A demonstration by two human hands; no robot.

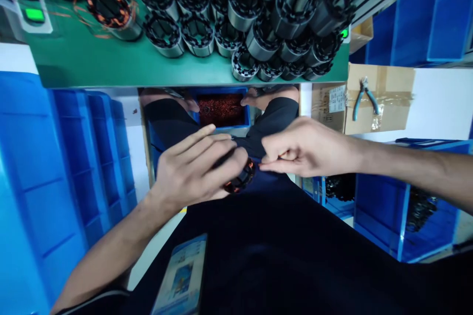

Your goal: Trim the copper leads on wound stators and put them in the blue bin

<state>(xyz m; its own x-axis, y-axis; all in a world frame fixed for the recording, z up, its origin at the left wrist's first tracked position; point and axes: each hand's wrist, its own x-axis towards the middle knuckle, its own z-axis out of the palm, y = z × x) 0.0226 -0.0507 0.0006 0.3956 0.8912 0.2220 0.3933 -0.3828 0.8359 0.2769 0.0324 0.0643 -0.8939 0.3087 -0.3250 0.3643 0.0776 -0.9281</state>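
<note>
My left hand [201,170] is wrapped round a dark ring-shaped stator [242,177] with copper windings, held above my lap. Only the stator's right end shows past the fingers. Just right of it, my right hand [305,150] is closed in a pinch, its fingertips close to the copper end; whatever they hold is too small and blurred to make out. Beyond both hands, a green work surface [111,66] carries several metal stators [198,34] with black slotted ends. At its left stand stators wound with copper wire [111,10].
A blue bin [221,128] with reddish wire bits sits between my feet. Blue crates [48,182] are stacked at left. Pliers [365,96] lie on a cardboard box [395,108] at right, above blue bins [380,216] with dark parts. A phone-like panel [181,275] is near my waist.
</note>
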